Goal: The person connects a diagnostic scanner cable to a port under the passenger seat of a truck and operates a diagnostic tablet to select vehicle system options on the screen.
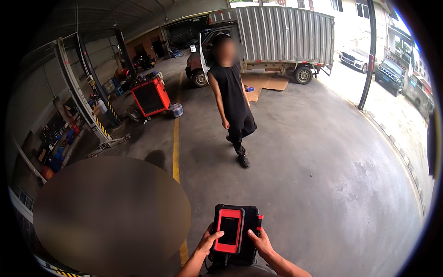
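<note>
A red and black handheld diagnostic scanner [229, 230] with a dark screen lies on top of a larger black tablet-like unit [249, 224] in front of me. My left hand [207, 241] grips them from the left, its thumb resting on the scanner's face by the screen. From the right, my right hand [261, 244] is closed around the black unit's edge, thumb on top. A small red and black piece [260, 223] sticks up at that edge, just above the right hand. The fingers underneath are hidden. A dark cable hangs below the scanner.
A person in black [232, 97] walks on the floor ahead. Behind stands a box truck [286, 39] with cardboard [275, 83] beneath. Left are a red tool cart [151, 98], a bucket [176, 110] and lift posts [76, 87]. A blurred oval hides the lower left.
</note>
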The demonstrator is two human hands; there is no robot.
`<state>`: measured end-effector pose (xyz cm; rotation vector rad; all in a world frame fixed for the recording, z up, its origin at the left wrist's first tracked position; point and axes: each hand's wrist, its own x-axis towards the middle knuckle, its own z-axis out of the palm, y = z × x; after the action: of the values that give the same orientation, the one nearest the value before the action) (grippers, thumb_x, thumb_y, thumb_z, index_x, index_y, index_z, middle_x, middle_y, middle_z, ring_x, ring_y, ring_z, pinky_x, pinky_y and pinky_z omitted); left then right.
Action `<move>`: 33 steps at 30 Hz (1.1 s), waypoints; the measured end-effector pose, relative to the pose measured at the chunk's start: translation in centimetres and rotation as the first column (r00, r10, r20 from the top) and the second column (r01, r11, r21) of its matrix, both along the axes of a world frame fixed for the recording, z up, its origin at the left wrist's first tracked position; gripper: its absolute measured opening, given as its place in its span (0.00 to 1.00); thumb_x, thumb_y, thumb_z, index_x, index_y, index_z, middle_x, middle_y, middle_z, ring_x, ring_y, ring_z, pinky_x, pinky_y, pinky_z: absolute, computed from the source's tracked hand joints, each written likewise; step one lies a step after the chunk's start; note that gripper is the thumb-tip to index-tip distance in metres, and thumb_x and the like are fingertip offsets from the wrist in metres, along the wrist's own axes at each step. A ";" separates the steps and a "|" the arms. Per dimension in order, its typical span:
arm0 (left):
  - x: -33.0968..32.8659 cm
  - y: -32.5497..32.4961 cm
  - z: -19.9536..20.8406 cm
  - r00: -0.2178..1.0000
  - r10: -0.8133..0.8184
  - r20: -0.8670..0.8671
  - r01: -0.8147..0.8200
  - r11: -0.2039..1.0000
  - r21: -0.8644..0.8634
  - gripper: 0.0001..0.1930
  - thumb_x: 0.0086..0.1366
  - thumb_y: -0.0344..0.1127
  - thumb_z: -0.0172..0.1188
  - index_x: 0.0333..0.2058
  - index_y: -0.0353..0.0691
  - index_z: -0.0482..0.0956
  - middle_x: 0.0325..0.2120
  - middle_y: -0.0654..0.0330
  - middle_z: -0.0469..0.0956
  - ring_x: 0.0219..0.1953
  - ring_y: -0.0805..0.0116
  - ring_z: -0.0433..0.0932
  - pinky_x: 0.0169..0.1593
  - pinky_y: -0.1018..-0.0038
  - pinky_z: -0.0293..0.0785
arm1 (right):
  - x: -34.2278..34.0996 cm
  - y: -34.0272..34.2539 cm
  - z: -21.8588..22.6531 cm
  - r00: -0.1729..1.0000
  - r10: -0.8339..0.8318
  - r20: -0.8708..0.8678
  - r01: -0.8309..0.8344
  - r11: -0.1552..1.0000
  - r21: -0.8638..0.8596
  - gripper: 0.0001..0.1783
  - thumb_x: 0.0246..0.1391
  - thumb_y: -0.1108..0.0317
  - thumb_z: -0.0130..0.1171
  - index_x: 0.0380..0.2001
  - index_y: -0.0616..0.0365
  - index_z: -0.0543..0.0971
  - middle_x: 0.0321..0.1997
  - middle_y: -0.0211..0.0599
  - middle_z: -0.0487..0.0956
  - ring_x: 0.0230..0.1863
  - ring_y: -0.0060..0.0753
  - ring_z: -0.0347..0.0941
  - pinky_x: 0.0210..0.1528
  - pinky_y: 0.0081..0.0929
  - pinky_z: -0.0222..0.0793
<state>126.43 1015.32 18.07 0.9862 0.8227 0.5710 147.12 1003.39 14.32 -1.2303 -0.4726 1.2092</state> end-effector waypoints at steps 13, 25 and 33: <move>10.9 35.9 -1.9 0.990 0.074 0.116 -0.060 0.991 -0.120 0.31 0.61 0.41 0.66 0.60 0.36 0.69 0.51 0.56 0.76 0.54 0.63 0.74 0.58 0.65 0.72 | 13.0 38.0 0.3 0.963 0.255 0.092 -0.243 0.962 -0.129 0.26 0.66 0.55 0.59 0.59 0.61 0.70 0.48 0.31 0.78 0.49 0.25 0.72 0.53 0.27 0.70; 26.1 71.4 -1.6 0.997 -0.081 0.012 0.081 0.996 0.038 0.37 0.57 0.39 0.71 0.61 0.31 0.65 0.53 0.52 0.74 0.55 0.61 0.73 0.61 0.65 0.69 | 24.3 68.9 -4.0 1.000 -0.028 -0.013 0.025 0.987 -0.160 0.25 0.66 0.54 0.59 0.59 0.59 0.71 0.48 0.31 0.79 0.45 0.24 0.74 0.47 0.28 0.72; 32.8 93.4 3.3 0.998 -0.064 0.020 0.061 0.990 0.126 0.36 0.57 0.38 0.70 0.61 0.33 0.65 0.51 0.54 0.75 0.54 0.62 0.74 0.59 0.66 0.71 | 32.4 93.4 -1.9 0.996 0.093 0.016 -0.092 0.993 -0.073 0.23 0.67 0.55 0.56 0.57 0.59 0.71 0.46 0.32 0.79 0.43 0.23 0.75 0.45 0.28 0.75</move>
<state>159.24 1108.69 21.39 1.1143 0.7387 0.5852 179.56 1096.76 12.46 -1.2944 -0.5091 1.3030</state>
